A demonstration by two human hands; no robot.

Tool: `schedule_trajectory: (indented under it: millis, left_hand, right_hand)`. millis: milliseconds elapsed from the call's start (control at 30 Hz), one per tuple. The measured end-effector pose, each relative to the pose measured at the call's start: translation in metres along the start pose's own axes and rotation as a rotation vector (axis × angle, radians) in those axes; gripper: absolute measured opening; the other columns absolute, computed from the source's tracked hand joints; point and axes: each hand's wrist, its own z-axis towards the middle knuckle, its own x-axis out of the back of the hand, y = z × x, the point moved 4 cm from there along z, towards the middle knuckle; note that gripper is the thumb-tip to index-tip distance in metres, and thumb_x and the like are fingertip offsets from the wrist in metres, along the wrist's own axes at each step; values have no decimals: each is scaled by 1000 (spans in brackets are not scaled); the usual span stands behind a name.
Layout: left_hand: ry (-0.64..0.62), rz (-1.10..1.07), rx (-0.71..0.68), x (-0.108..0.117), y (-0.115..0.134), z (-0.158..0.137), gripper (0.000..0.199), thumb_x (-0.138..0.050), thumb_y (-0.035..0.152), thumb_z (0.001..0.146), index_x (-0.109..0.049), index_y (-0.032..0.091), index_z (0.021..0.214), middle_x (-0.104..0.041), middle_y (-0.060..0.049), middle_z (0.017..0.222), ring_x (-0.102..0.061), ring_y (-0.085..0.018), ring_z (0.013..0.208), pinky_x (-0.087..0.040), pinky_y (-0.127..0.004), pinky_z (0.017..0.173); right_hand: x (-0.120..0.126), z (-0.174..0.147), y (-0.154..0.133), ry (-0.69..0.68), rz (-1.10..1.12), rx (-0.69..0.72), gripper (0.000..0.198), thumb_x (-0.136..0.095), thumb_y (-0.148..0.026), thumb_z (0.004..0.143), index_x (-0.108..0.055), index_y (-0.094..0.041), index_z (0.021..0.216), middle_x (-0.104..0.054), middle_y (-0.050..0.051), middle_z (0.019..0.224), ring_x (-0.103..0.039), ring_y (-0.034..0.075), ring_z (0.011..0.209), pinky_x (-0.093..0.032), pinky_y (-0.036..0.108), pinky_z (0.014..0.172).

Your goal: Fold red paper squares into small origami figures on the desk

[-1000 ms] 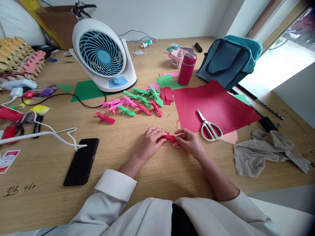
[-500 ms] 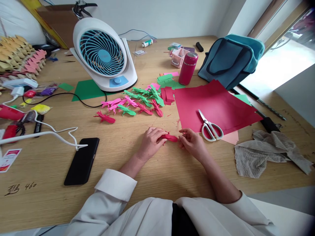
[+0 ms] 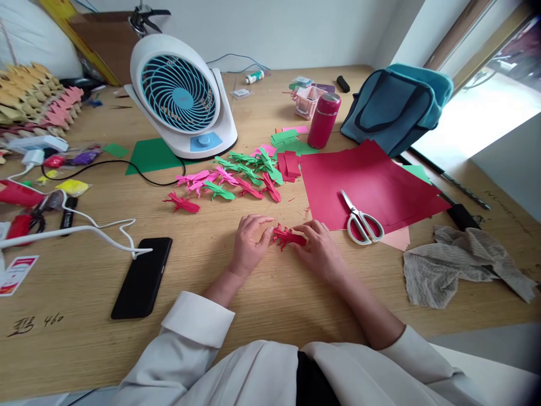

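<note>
A red folded-paper insect [image 3: 288,237] with thin cut legs lies low over the wooden table, between my two hands. My right hand [image 3: 318,246] is closed on its right, broad end, fingers above and thumb below. At its legged left end my left hand [image 3: 250,241] is open, thumb and fingers apart, with the thumb tip close to the legs. Just beyond lies a pile of similar green, pink and red paper insects [image 3: 243,172], with one red paper insect [image 3: 181,203] apart at its left. White-handled scissors [image 3: 362,219] rest on red paper sheets [image 3: 325,180] to the right.
A white fan [image 3: 228,121] stands behind the pile. A red flask [image 3: 324,121], a pink basket [image 3: 305,104] and a blue bag [image 3: 391,107] are at the back right. A black phone [image 3: 141,282] lies left, a grey cloth [image 3: 439,268] right.
My left hand has let go of the paper insect's left end and opened, baring its legs. My right hand has moved left and closed on the other end.
</note>
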Motion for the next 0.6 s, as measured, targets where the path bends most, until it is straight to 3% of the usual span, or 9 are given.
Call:
schedule_trajectory:
  millis: [167, 600]
  left_hand:
    - [38, -22, 40, 4, -6, -1, 12, -57, 19, 92, -65, 19, 101, -68, -5, 99, -61, -19, 99, -48, -36, 93]
    - [53, -54, 50, 5, -10, -2, 12, -57, 19, 91, -66, 19, 100, -69, -5, 99, -62, -19, 99, -48, -36, 93]
  right_hand:
    - [-6, 6, -6, -29, -137, 9, 23, -66, -33, 87, -67, -21, 107, -64, 9, 104, -56, 28, 96, -47, 43, 88]
    - [-11, 7, -5, -58, -193, 2, 15, -65, -33, 87, -66, -20, 96, -63, 9, 100, -57, 26, 94, -45, 40, 85]
